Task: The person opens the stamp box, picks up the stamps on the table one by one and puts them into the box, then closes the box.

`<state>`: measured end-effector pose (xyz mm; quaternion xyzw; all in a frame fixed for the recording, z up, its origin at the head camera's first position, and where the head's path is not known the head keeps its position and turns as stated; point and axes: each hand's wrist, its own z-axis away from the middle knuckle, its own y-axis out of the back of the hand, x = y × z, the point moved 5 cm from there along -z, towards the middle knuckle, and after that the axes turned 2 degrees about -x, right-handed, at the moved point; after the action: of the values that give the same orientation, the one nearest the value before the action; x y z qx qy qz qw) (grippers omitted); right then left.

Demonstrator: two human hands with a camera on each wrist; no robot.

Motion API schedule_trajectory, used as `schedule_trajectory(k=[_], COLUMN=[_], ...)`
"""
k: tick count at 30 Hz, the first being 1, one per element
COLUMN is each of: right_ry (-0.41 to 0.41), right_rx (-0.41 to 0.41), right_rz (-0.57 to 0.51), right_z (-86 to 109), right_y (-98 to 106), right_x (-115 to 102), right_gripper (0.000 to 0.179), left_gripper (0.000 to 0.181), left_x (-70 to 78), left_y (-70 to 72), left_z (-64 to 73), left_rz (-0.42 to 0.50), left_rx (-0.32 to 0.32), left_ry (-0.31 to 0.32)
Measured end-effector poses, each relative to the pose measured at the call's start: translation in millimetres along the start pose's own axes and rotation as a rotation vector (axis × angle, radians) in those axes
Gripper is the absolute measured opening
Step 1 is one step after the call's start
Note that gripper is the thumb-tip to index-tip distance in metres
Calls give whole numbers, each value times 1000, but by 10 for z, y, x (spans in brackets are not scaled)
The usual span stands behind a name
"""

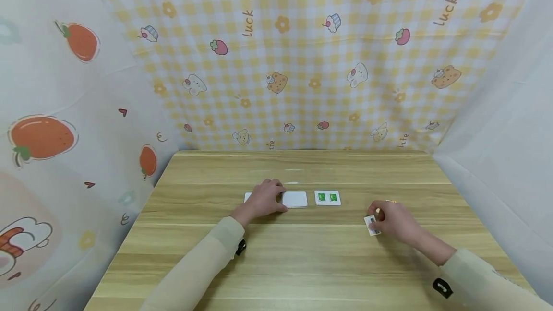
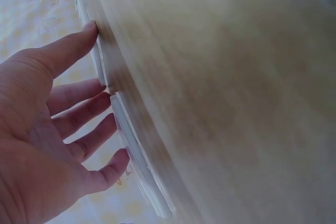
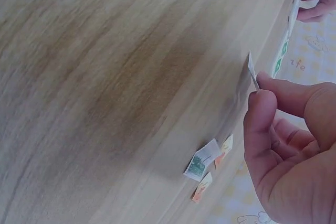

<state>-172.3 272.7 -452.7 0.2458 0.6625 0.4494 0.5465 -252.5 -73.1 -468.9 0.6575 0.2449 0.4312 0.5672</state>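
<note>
My left hand (image 1: 264, 197) spans the left end of a flat white rectangular piece (image 1: 295, 199), thumb at its near edge and a finger at its far edge. Layered, clear-looking edges show on that piece in the left wrist view, where the other fingers hang by a second white piece (image 2: 137, 153). My right hand (image 1: 395, 222) pinches a small stamp (image 1: 372, 225) between thumb and index finger, tilted above the table. Edge-on in the right wrist view, the stamp (image 3: 252, 69) hides its picture. Below that hand lie a green-and-white stamp (image 3: 202, 160) and two orange ones (image 3: 201, 187).
A white card with two green pictures (image 1: 327, 198) lies between the hands. Faint clear outlines (image 1: 295, 176) show on the wooden table (image 1: 302, 263) behind the white pieces. A yellow checked cloth (image 1: 302, 61) hangs at the back, with white cloths at both sides.
</note>
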Motion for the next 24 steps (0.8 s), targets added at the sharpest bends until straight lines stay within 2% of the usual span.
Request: schedule_trajectory(k=[14,24], right_ry=[32,26], right_rx=[16,22], right_rz=[-62,-157], right_z=[-64,-152], right_y=[27,18], right_x=[-48,-157], right_gripper=[24,24], left_gripper=[56,56], left_x=[18,20], left_y=[39,27], left_z=[4,-11], left_rz=[-35,-41], left_rx=[-7,-18], left_ry=[0,5])
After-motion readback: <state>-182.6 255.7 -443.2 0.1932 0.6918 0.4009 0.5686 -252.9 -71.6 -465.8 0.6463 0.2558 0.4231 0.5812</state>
